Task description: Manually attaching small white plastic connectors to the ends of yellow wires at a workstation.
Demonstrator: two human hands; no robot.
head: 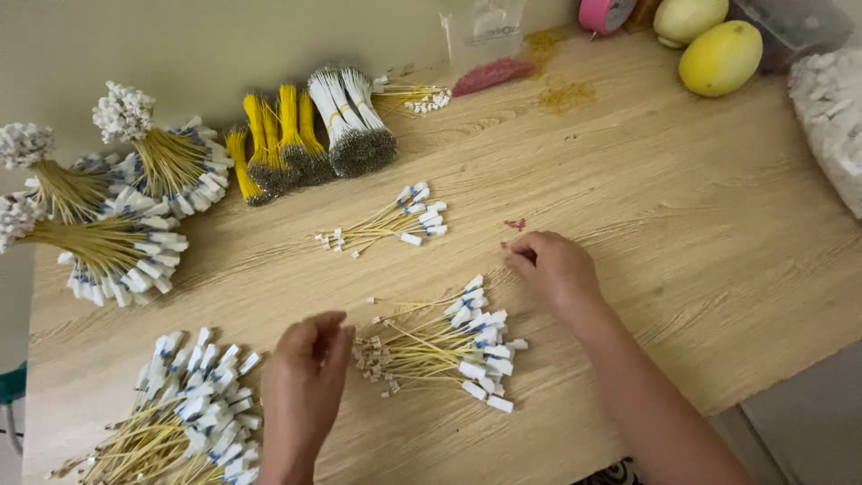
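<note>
I see the wooden table first, filling nearly the whole view, and I place everything else by the loose fan of yellow wires with white tags lying near its front edge. Far beyond that fan and to the right, a heap of white pieces spills over the table's right edge. Far left of the fan lie three big tied bundles of yellow wires with white connector heads, and near left of it, at the front corner, sits a large pile of tagged wires. Beyond the fan, near the wall, lie yellow and white brush-like wire bundles, with two yellow-green fruits at the far right corner. Between those bundles and the fan lies a smaller tied bunch of tagged wires.

My left hand sits just left of the fan, fingers loosely curled and touching its connector ends; I cannot tell whether it grips any wire. My right hand rests just beyond the fan's tagged end, fingers bent together on the table; whether they pinch anything is hidden. A tiny red scrap lies just beyond that hand.
</note>
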